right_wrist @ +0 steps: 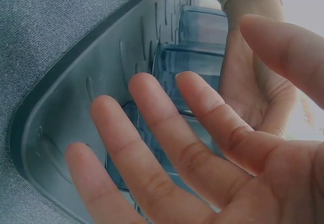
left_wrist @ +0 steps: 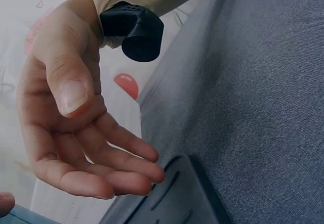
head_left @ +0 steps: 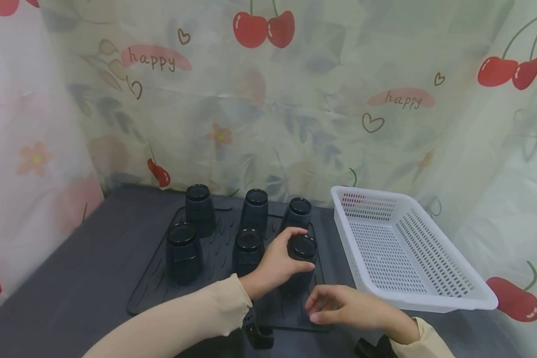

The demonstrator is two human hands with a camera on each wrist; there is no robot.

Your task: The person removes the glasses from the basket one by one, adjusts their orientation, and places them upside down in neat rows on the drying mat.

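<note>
Dark blue-tinted glasses stand upside down in two rows on a ribbed black drying mat (head_left: 215, 253). My left hand (head_left: 277, 261) grips the front right glass (head_left: 302, 247), thumb on its near side and fingers on its far side. The front middle glass (head_left: 249, 246) is just left of that hand, partly covered by it. Behind the gripped glass stands the back right glass (head_left: 299, 211). My right hand (head_left: 353, 306) hovers near the mat's front right corner, holding nothing. In the right wrist view its fingers (right_wrist: 162, 118) are spread and loosely bent.
A white perforated plastic basket (head_left: 353, 248) sits right of the mat. More glasses stand on the left, at the front (head_left: 183, 253) and at the back (head_left: 200, 211). A dark grey cloth (head_left: 80, 278) covers the table, and a printed curtain (head_left: 268, 99) hangs behind.
</note>
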